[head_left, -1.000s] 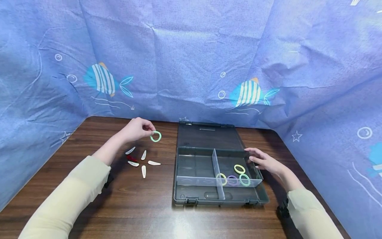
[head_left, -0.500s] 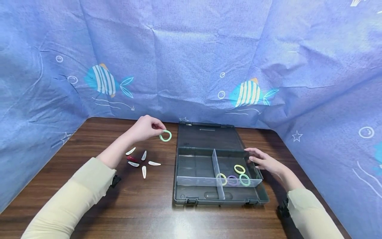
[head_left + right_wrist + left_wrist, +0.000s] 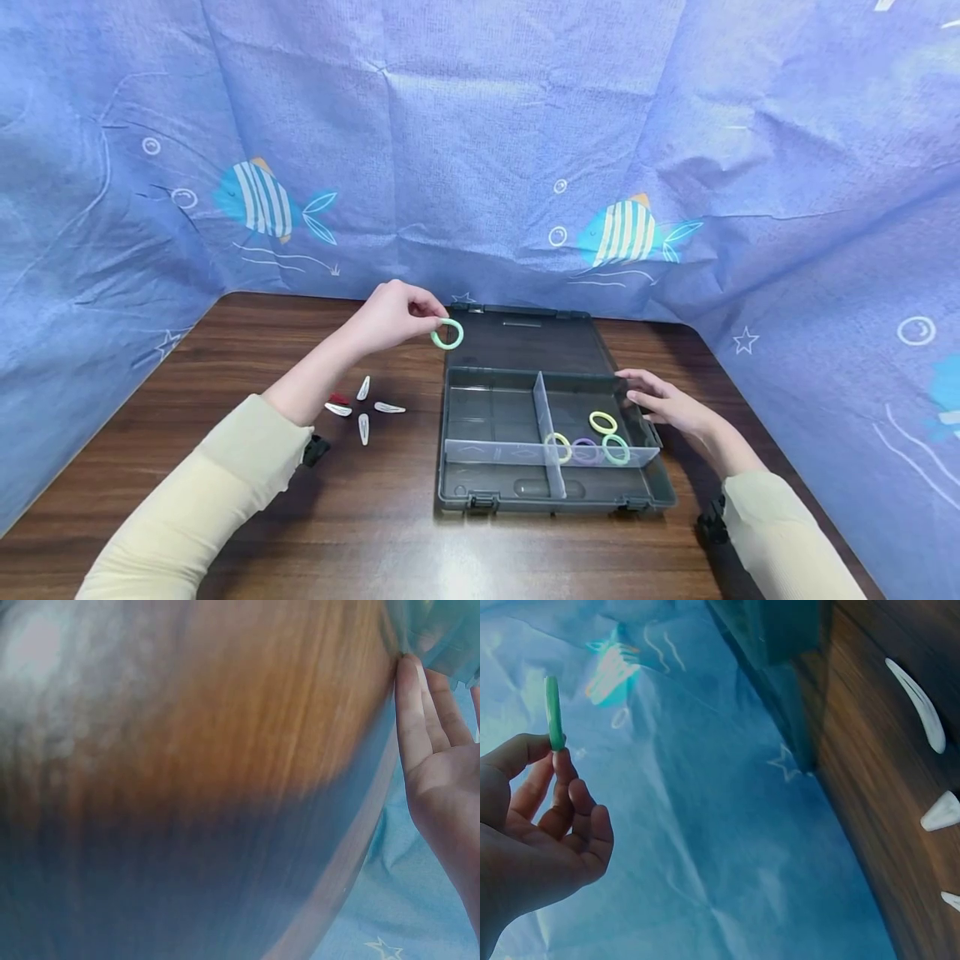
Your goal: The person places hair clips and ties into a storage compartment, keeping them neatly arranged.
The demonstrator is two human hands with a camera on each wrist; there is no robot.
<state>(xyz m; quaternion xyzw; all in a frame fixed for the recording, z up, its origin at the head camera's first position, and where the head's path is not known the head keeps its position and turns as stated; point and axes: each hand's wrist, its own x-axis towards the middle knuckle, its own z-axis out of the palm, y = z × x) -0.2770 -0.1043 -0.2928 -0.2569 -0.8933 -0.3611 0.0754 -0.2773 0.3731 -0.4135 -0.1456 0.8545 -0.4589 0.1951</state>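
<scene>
My left hand [image 3: 397, 317] pinches a green hair tie [image 3: 447, 347] between thumb and fingertips, raised near the left edge of the lid. In the left wrist view the green hair tie [image 3: 553, 712] stands edge-on above the fingertips. A dark translucent divided box [image 3: 491, 404] lies with its lid [image 3: 525, 346] folded back. Its right part holds a yellow hair tie [image 3: 604, 432], another green one [image 3: 617, 464], a purple one and a second yellow one near the clear divider [image 3: 487, 452]. My right hand [image 3: 667, 408] touches the box's right side with fairly straight fingers.
Several white hair clips [image 3: 363, 429] and a red hair clip [image 3: 340, 399] lie on the brown wooden table [image 3: 360, 533], left of the box; the left forearm partly covers that area. A blue fish-print cloth [image 3: 465, 150] hangs behind and on both sides.
My left hand has moved right and slightly up with the green hair tie, from above the clips to the lid's left edge. The right hand has stayed at the box.
</scene>
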